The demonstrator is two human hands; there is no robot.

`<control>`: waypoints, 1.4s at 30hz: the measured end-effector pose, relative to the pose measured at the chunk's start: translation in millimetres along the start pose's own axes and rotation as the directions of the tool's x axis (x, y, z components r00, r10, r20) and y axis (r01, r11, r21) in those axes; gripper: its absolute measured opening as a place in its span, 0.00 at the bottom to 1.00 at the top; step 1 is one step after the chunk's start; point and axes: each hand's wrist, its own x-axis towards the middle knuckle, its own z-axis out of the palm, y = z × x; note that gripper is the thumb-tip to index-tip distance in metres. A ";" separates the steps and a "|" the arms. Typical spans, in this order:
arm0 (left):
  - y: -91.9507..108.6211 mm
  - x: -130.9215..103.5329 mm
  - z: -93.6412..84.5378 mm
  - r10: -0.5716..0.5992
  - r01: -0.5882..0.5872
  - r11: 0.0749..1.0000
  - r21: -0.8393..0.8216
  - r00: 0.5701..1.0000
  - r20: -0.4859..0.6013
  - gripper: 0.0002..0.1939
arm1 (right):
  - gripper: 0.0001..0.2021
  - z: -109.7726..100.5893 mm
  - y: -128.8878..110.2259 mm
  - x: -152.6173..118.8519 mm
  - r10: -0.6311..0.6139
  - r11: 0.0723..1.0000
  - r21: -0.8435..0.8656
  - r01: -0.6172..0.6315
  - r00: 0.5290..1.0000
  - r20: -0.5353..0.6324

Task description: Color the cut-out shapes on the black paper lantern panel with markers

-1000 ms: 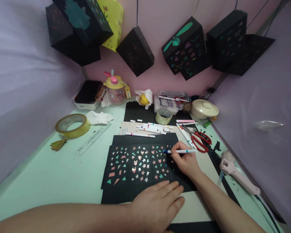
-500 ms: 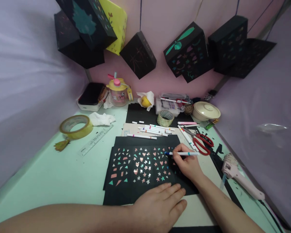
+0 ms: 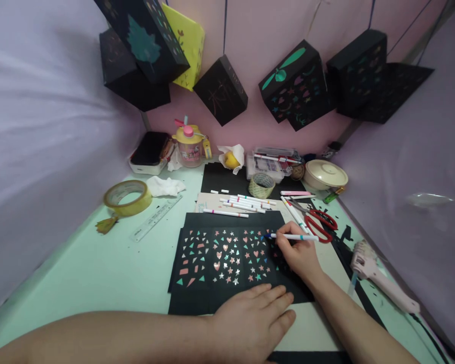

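Right hand (image 3: 299, 253), fingers clamped on a marker (image 3: 299, 237), apparently draws at two o'clock on the black sheet (image 3: 208, 296); left hand (image 3: 254, 316), fingers slightly apart, lies at five. The next stroke likely needs steadiness.

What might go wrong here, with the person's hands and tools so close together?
The blue-tipped pen in the right hand could slip and mark the black card. If the left hand slides, the card beneath might shift. The right forearm could perhaps bump the glue gun beside it.
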 end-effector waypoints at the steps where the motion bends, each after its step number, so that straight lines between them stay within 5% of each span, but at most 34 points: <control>1: 0.8 -0.1 -1.8 -0.001 0.001 1.000 -0.010 1.000 0.000 0.35 | 0.07 -0.6 0.5 -0.4 -0.007 1.000 0.001 0.007 1.000 -0.022; 11: 7.0 -1.4 -12.1 -0.052 0.053 0.997 -0.062 0.998 0.021 0.35 | 0.03 -7.1 0.1 -2.0 -0.039 0.998 0.041 0.044 0.994 -0.104; 23: 7.4 -0.9 -9.6 -0.053 0.054 0.997 -0.048 0.998 0.018 0.35 | 0.07 4.9 -15.3 -4.4 -0.051 0.998 0.051 0.046 0.993 0.110; 42: 6.6 0.7 -9.9 -0.052 0.053 0.997 -0.058 0.999 0.009 0.35 | 0.07 8.8 -13.7 -1.9 -0.015 0.999 0.031 0.009 0.979 0.203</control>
